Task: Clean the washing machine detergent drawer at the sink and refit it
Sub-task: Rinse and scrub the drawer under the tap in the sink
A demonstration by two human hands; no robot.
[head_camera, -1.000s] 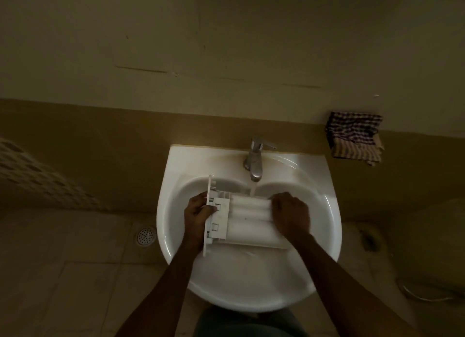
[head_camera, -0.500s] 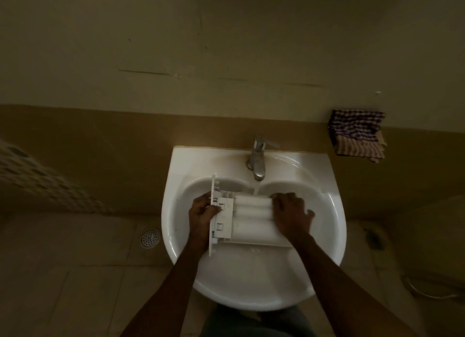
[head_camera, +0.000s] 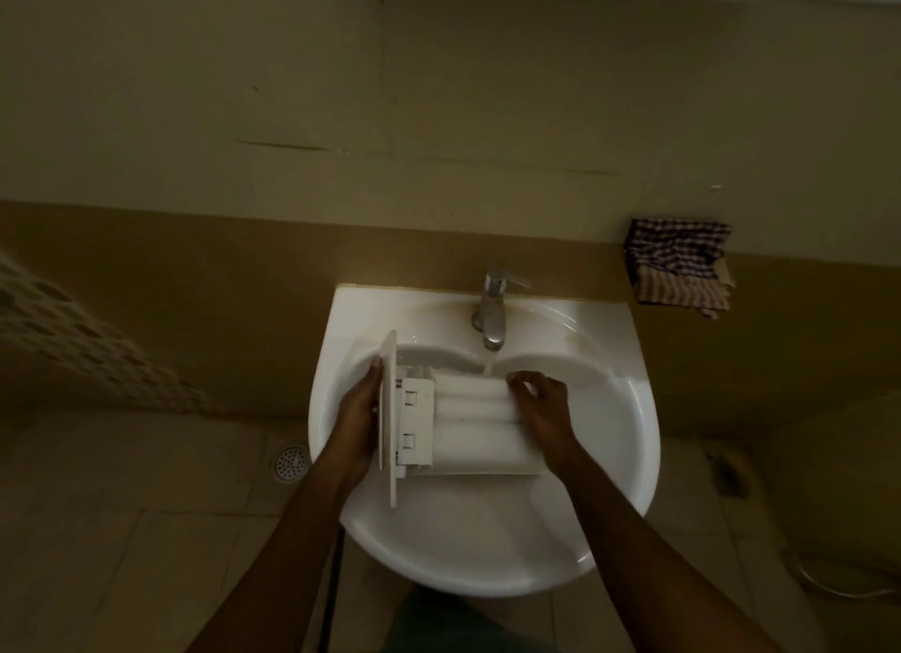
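The white detergent drawer (head_camera: 468, 421) lies upside down across the white sink (head_camera: 619, 462), its flat front panel at the left and its ribbed underside up. My left hand (head_camera: 358, 418) grips the front panel from the left, fingers behind it. My right hand (head_camera: 541, 406) holds the drawer's right end, fingers curled on the top ribs. Water runs from the chrome tap (head_camera: 492, 311) onto the drawer's far edge beside my right fingers.
A checked cloth (head_camera: 680, 267) hangs on the ledge right of the sink. A round floor drain (head_camera: 291, 462) sits in the tiled floor at the left. A pale cable (head_camera: 838, 586) lies on the floor at the right. The wall stands close behind the sink.
My left hand has slid from the drawer's body to behind the front panel. The drawer sits a little nearer the tap, and my right fingers have shifted on its end.
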